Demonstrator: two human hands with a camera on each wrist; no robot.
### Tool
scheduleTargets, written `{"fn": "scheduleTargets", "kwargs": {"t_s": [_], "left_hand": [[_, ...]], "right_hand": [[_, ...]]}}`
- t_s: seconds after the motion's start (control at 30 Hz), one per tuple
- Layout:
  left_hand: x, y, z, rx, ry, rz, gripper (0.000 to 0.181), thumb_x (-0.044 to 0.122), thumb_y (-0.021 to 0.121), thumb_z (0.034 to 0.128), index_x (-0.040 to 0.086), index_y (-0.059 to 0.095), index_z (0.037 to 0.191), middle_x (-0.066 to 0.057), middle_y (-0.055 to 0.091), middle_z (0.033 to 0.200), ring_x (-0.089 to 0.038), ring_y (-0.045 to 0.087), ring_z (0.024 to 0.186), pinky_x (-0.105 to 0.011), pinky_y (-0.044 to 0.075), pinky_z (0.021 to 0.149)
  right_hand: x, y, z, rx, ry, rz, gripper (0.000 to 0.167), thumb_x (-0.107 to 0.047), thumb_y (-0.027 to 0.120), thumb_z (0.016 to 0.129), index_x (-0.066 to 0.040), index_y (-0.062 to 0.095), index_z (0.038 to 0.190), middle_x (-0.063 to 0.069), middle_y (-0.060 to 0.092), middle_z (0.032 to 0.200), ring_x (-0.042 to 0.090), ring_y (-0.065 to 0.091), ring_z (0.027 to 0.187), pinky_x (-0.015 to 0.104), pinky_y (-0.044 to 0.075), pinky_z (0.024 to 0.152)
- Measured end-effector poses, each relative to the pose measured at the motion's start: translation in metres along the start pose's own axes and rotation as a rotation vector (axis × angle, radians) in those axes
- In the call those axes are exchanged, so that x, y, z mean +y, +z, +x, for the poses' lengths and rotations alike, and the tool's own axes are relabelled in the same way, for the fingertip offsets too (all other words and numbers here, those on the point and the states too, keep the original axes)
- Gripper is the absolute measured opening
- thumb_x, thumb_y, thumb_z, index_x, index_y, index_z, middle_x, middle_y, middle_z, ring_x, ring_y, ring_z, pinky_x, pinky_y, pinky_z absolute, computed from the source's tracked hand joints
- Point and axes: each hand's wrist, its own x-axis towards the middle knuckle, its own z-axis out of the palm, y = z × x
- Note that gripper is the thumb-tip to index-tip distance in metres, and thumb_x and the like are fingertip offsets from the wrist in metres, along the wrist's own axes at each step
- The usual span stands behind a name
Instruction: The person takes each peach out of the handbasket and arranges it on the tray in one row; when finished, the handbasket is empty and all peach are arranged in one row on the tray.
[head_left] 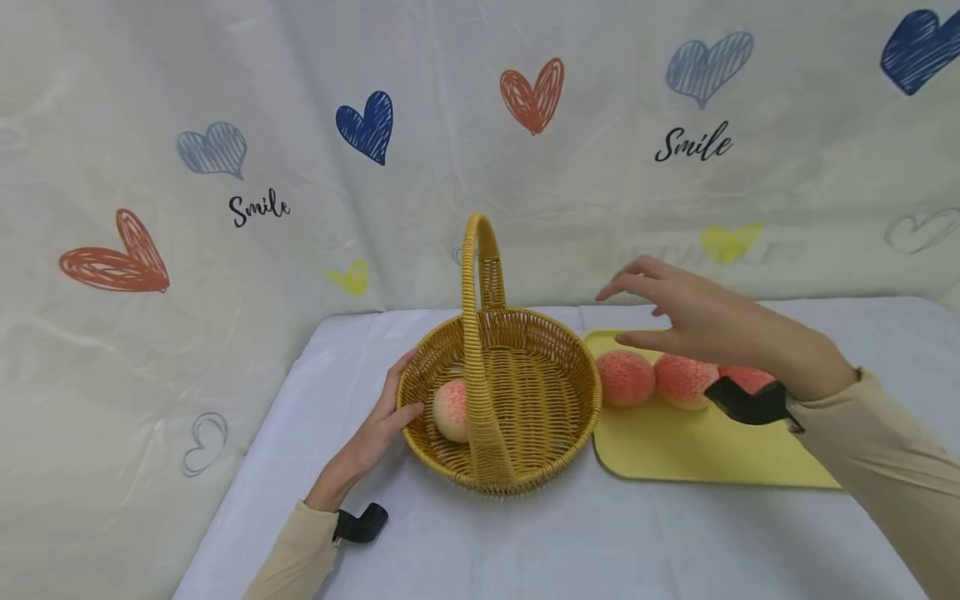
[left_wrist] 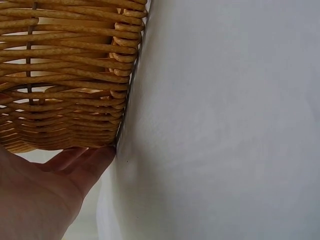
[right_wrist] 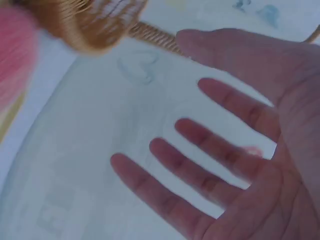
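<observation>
A round wicker basket (head_left: 536, 408) with a tall arched handle (head_left: 474, 350) stands on the table. One pale pink peach (head_left: 449, 412) lies inside it, partly hidden by the handle. My left hand (head_left: 378, 429) holds the basket's left side, thumb over the rim and fingers along the outer wall; the left wrist view shows those fingers (left_wrist: 92, 167) low against the weave. Above the back of the yellow tray (head_left: 697, 454), my right hand (head_left: 697, 317) hovers with spread fingers and holds nothing. Under it sit peaches, among them a left one (head_left: 625, 377) and a middle one (head_left: 684, 381).
The tray lies directly right of the basket, its left edge close to the basket's rim. A white cloth (head_left: 480, 550) covers the table. Behind rises a pale curtain (head_left: 450, 150) printed with hearts and the word "Smile".
</observation>
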Motion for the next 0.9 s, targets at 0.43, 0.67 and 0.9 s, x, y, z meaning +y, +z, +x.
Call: {"fn": "scheduleTargets", "kwargs": {"t_s": [0.43, 0.67, 0.9], "left_hand": [[-0.001, 0.0, -0.001, 0.003, -0.009, -0.006, 0.076, 0.007, 0.042, 0.1039, 0.019, 0.003, 0.168, -0.01, 0.0, 0.174, -0.038, 0.007, 0.159, -0.059, 0.014, 0.123], [0.0, 0.002, 0.002, -0.02, -0.004, -0.007, 0.077, 0.009, 0.043, 0.1027, 0.021, 0.003, 0.168, -0.01, 0.0, 0.174, -0.039, 0.01, 0.159, -0.059, 0.016, 0.123], [0.001, -0.001, 0.0, -0.007, -0.001, -0.009, 0.077, 0.009, 0.043, 0.1021, 0.02, 0.003, 0.168, -0.011, 0.001, 0.174, -0.037, 0.011, 0.159, -0.059, 0.016, 0.123]], "right_hand": [[-0.053, 0.081, 0.095, -0.365, -0.273, 0.058, 0.046, -0.018, 0.078, 0.096, -0.006, 0.063, 0.138, 0.011, 0.056, 0.142, 0.029, 0.054, 0.134, 0.046, 0.044, 0.112], [-0.057, 0.118, 0.106, -0.396, -0.456, 0.154, 0.055, -0.028, 0.077, 0.096, -0.005, 0.061, 0.143, 0.008, 0.062, 0.142, 0.025, 0.054, 0.134, 0.042, 0.042, 0.113], [-0.07, 0.125, 0.115, -0.472, -0.38, 0.194, 0.047, -0.026, 0.071, 0.099, -0.01, 0.062, 0.142, 0.003, 0.059, 0.138, 0.02, 0.054, 0.128, 0.036, 0.045, 0.109]]}}
